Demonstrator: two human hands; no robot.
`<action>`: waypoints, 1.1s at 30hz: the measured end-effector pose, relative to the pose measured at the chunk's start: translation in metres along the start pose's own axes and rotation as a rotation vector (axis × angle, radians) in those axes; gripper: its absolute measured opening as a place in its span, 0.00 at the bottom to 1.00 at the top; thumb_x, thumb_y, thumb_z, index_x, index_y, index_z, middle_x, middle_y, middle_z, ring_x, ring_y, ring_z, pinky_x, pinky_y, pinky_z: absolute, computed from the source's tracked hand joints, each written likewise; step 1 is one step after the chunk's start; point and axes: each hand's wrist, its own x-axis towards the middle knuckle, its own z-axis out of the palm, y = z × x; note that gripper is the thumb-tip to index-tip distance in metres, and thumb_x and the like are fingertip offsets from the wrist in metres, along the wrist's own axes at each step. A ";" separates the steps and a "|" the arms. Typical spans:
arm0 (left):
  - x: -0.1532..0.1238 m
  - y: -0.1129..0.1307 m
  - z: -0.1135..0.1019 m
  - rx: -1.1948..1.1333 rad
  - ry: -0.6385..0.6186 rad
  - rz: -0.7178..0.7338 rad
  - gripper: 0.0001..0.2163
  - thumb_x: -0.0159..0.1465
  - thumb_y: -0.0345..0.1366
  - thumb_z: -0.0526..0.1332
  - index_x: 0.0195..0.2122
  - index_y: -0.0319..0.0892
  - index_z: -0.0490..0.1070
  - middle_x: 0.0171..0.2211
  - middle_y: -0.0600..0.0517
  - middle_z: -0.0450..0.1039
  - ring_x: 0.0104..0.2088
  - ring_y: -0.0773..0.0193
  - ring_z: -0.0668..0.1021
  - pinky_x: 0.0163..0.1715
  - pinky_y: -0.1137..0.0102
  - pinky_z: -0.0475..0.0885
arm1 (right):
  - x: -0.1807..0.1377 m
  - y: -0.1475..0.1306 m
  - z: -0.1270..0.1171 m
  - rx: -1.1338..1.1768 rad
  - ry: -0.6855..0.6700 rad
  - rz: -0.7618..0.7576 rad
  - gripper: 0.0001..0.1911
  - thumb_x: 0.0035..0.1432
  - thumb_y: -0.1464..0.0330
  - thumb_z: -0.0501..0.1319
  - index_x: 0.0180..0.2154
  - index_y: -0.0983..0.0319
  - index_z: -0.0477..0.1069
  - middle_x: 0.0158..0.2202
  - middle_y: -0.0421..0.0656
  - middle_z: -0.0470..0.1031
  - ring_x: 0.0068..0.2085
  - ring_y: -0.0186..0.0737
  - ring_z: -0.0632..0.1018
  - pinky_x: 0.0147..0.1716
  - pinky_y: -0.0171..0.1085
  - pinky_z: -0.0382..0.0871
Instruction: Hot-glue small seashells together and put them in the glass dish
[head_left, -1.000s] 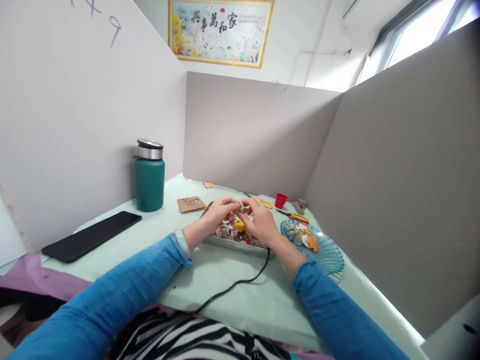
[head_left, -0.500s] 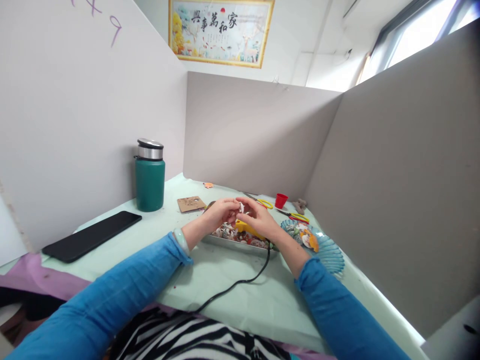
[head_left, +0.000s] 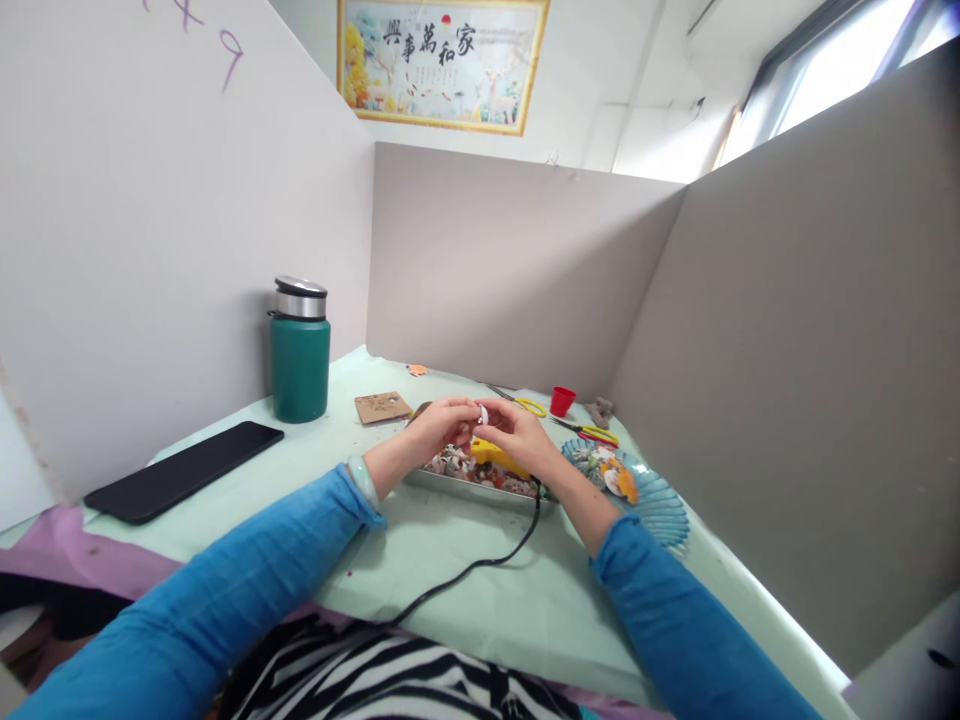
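My left hand [head_left: 439, 428] and my right hand [head_left: 517, 438] meet above a metal tray [head_left: 457, 485] full of small shells. Both hands pinch a small white piece [head_left: 484, 414] between their fingertips. A yellow glue gun [head_left: 491, 456] lies in the tray under my right hand, and its black cord [head_left: 465, 572] runs toward me over the table edge. Both sleeves are blue, with a pale green bangle [head_left: 364, 482] on the left wrist.
A green flask [head_left: 299, 352] and a black phone [head_left: 184, 471] stand at the left. A brown card [head_left: 382, 407] lies behind the tray. A blue glass dish [head_left: 652, 502] with shells, yellow-handled scissors [head_left: 592, 433] and a red cup [head_left: 561, 401] are at the right. Grey partitions surround the table.
My right hand has lifted slightly off the tray, uncovering the yellow glue gun. Both hands have drawn closer round the small white piece.
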 end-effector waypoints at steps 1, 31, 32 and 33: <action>0.000 0.000 0.000 0.002 0.004 0.001 0.06 0.53 0.35 0.62 0.28 0.37 0.67 0.17 0.57 0.60 0.15 0.73 0.64 0.18 0.72 0.69 | 0.000 -0.001 0.000 -0.023 0.003 -0.008 0.20 0.50 0.64 0.64 0.46 0.60 0.71 0.42 0.44 0.74 0.39 0.39 0.75 0.40 0.39 0.69; 0.001 -0.002 0.003 0.256 0.149 0.171 0.15 0.52 0.42 0.66 0.33 0.38 0.65 0.27 0.55 0.68 0.17 0.75 0.69 0.18 0.76 0.65 | -0.007 -0.006 0.004 -0.653 0.251 -0.191 0.19 0.55 0.66 0.59 0.49 0.62 0.66 0.44 0.48 0.68 0.42 0.43 0.71 0.41 0.40 0.67; 0.001 -0.003 0.002 0.282 0.158 0.183 0.15 0.52 0.42 0.66 0.32 0.38 0.64 0.25 0.55 0.68 0.17 0.74 0.69 0.17 0.77 0.64 | -0.008 -0.006 0.005 -0.670 0.258 -0.188 0.19 0.55 0.66 0.59 0.49 0.62 0.66 0.44 0.48 0.68 0.42 0.44 0.72 0.41 0.40 0.67; 0.002 -0.003 0.002 0.312 0.163 0.187 0.15 0.52 0.42 0.65 0.31 0.38 0.64 0.24 0.56 0.67 0.17 0.74 0.69 0.17 0.77 0.63 | -0.008 -0.006 0.005 -0.686 0.264 -0.188 0.19 0.55 0.66 0.59 0.49 0.62 0.66 0.44 0.48 0.68 0.42 0.44 0.72 0.40 0.40 0.67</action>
